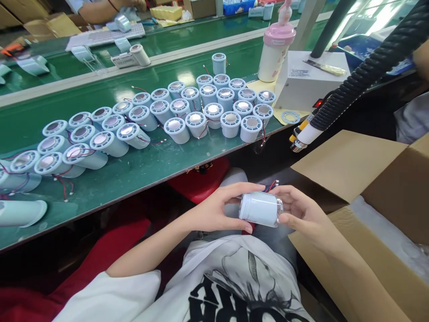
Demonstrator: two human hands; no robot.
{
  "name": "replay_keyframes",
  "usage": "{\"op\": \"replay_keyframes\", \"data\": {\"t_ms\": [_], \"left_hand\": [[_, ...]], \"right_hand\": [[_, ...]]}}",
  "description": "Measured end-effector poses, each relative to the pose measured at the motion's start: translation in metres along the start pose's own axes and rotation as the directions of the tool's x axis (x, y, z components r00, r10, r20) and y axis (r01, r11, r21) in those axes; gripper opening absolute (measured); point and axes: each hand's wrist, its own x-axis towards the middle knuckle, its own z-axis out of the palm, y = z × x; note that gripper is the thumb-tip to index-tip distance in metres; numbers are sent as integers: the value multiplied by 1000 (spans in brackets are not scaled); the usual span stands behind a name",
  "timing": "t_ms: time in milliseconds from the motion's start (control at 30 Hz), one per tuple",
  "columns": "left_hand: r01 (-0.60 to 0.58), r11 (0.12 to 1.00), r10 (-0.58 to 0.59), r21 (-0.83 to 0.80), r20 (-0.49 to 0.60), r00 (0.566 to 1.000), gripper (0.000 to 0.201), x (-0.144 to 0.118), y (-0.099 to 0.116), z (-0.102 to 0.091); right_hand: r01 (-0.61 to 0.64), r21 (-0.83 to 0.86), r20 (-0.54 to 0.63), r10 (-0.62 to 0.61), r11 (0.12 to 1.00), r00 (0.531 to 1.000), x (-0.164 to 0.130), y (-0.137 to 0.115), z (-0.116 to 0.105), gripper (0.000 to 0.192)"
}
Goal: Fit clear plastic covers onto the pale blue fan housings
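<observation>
We hold one white cylinder over the lap, left hand and right hand both gripping it. Dozens of like units wait on the green surface; open carton beside.

Looks like a small electronics assembly line in a factory. A long green conveyor-style workbench is crowded with rows of identical pale blue plastic cylinders with shiny metal discs on top, each trailing thin red wires with little connectors. There's a black corrugated hose with a yellow-tipped nozzle hanging over the bench, a white control box, an open brown cardboard carton, and another person's arm working across the line.
</observation>
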Motion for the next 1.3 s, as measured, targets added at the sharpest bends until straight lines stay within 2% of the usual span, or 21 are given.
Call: {"op": "replay_keyframes", "data": {"t_ms": [200,533,800,900,1033,1200,1300], "left_hand": [[-66,997,66,50,12,998,76,0,-1,-2],[-79,996,78,29,19,997,77,0,0,-4],[-36,999,36,2,23,999,76,1,-3,-4],[-54,999,54,-9,30,998,77,4,-3,-5],[-92,996,92,2,48,995,76,7,-3,-7],[-109,994,108,19,50,993,73,6,-5,-7],[-81,995,79,56,48,996,72,5,-3,-5]], "right_hand": [[-54,74,-6,55,996,998,4,3,0,30],[-255,168,-33,264,952,964,9,4,9,49],[-284,233,-22,297,930,955,13,6,13,55],[-310,281,-13,327,908,945,14,10,13,58],[-411,319,60,415,854,908,13,14,12,56],[-563,351,116,562,748,819,13,7,14,68],[-608,338,190,581,718,791,14,1,16,77]]}}
